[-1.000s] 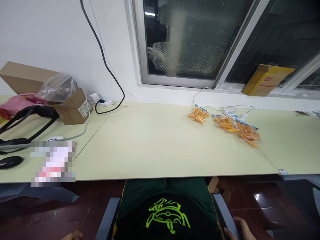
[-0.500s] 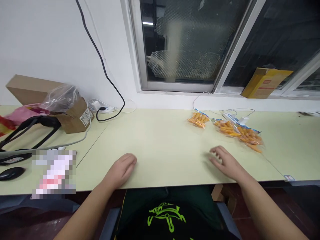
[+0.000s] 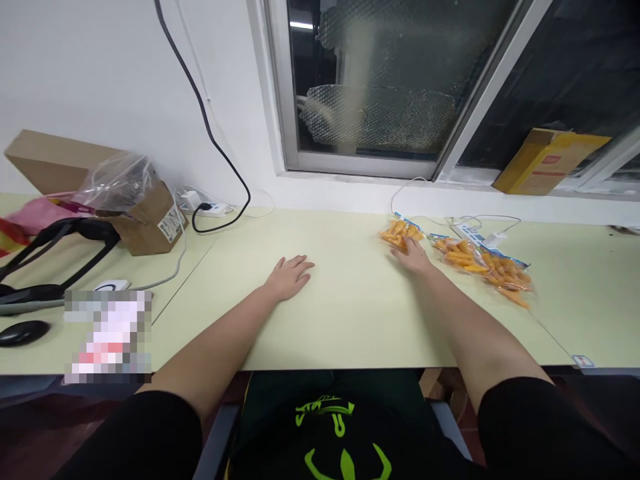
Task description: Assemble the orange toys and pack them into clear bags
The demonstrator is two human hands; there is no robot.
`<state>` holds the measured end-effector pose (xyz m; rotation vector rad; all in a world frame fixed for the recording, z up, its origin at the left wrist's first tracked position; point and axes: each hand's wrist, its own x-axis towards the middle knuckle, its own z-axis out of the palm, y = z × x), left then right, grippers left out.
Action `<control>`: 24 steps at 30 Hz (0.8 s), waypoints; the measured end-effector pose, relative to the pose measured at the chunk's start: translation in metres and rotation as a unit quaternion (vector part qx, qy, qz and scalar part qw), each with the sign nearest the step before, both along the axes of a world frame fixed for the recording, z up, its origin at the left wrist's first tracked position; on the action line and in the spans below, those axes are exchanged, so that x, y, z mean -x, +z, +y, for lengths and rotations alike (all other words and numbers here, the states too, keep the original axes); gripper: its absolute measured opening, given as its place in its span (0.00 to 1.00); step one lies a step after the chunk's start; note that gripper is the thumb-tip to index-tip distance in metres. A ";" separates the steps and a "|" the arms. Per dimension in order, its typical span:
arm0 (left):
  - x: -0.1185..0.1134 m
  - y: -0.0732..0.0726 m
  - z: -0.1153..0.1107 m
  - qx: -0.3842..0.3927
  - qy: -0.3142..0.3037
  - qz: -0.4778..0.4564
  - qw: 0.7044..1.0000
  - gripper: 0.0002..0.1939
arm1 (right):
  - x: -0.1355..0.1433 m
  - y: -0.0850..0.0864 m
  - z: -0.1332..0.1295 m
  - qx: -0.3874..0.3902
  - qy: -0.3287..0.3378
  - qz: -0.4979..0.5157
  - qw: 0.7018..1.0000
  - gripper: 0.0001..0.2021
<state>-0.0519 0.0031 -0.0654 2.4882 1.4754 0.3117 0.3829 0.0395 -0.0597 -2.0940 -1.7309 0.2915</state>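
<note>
My left hand (image 3: 289, 277) lies palm down on the pale green table (image 3: 330, 327), left of the middle, its fingers spread and nothing in it. Farther to the right, my right hand (image 3: 414, 257) reaches to the near edge of a clear bag of orange snacks (image 3: 399, 231). Its fingers are apart and touch or overlap the bag's front; whether they press on it is hard to tell. Just right of that hand lie two more snack bags, a middle one (image 3: 457, 255) and a right one (image 3: 507, 273), side by side and partly overlapping.
Behind the bags are a power strip (image 3: 467, 233) and thin white cables. At the left stand an open cardboard box (image 3: 150, 223), black straps (image 3: 90, 267), a black mouse (image 3: 24, 333) and a blurred flat item (image 3: 110, 333). A yellow box (image 3: 550, 163) leans on the window.
Both hands have moved forward over the table. My left hand has opened from a loosely closed shape, and my right hand has come up to the leftmost snack bag.
</note>
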 end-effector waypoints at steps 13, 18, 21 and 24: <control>-0.039 0.005 0.009 -0.079 0.118 -0.139 0.980 0.25 | 0.132 -0.003 -0.043 -0.086 0.277 0.054 0.955 0.34; -0.058 0.014 0.005 -0.144 0.119 -0.158 0.970 0.23 | 0.139 0.002 -0.045 -0.211 0.284 0.122 0.927 0.19; -0.066 0.012 0.010 -0.101 0.068 -0.099 0.988 0.25 | 0.132 -0.004 -0.031 -0.177 0.111 0.175 0.962 0.23; -0.072 0.004 0.018 -0.075 0.055 -0.079 0.993 0.29 | 0.129 -0.014 -0.013 -0.047 0.025 0.235 0.971 0.28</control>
